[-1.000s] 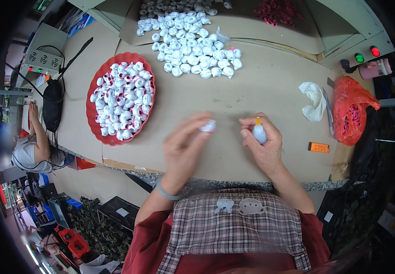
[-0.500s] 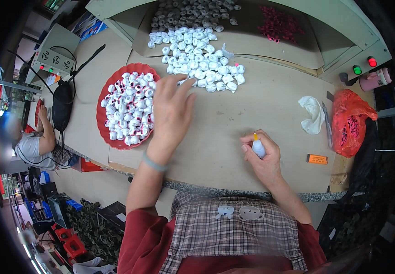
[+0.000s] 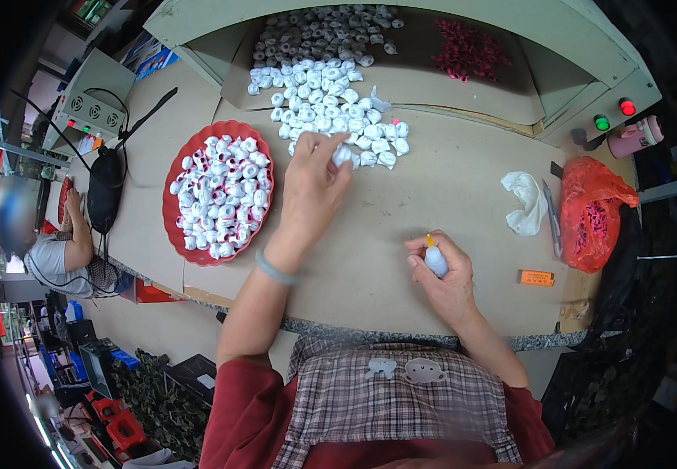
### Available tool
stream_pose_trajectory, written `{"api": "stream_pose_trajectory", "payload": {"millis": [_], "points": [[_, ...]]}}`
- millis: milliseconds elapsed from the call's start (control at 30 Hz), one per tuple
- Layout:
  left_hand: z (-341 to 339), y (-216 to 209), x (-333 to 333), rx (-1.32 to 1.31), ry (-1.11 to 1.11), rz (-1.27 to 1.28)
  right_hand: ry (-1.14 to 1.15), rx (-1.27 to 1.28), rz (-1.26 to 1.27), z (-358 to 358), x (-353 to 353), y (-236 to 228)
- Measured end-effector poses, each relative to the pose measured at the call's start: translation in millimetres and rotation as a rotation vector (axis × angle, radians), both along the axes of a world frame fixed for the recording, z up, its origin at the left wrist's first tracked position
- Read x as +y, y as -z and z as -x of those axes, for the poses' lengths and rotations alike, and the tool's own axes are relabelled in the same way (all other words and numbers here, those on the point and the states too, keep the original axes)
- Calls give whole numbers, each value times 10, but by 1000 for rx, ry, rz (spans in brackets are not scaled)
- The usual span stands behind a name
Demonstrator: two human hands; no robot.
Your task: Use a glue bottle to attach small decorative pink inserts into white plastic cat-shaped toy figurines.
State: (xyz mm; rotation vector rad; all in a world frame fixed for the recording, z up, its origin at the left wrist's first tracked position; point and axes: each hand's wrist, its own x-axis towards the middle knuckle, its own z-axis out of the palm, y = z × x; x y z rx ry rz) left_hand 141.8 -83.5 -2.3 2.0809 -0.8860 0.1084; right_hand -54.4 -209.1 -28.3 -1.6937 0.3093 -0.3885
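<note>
Head view, white piece (image 3: 342, 156), apparently in left hand (image 3: 313, 184)

Workbench (image 3: 389, 254) has tan covering. Red scalloped dish (image 3: 170, 215) left, white wrapped pieces (image 3: 324, 108) toward back. White cloth (image 3: 524, 205), orange box (image 3: 537, 277), red plastic bag (image 3: 575, 205) right.

You can make out dark print along the small orange box (image 3: 537, 277) at your right, too small to read for certain, and a pale label (image 3: 206, 381) on the black case (image 3: 188, 370) at your lower left, equally unreadable.
</note>
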Motion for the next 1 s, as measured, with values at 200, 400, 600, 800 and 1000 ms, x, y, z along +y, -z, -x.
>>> {"api": "stream_pose_trajectory", "payload": {"millis": [200,400,600,800,1000], "points": [[547,36,262,1045,168,469,-16,-29,-432,28,-71,-88],[830,140,351,1410,192,682,-68,-56,-263,70,-215,-173],[914,121,338,1351,266,609,103,-148,-451,71,-201,-193],[947,54,326,1500,228,742,141,-180,-374,62,-205,-240],[930,148,350,1472,314,741,165,-240,-185,107,-150,-281]]}}
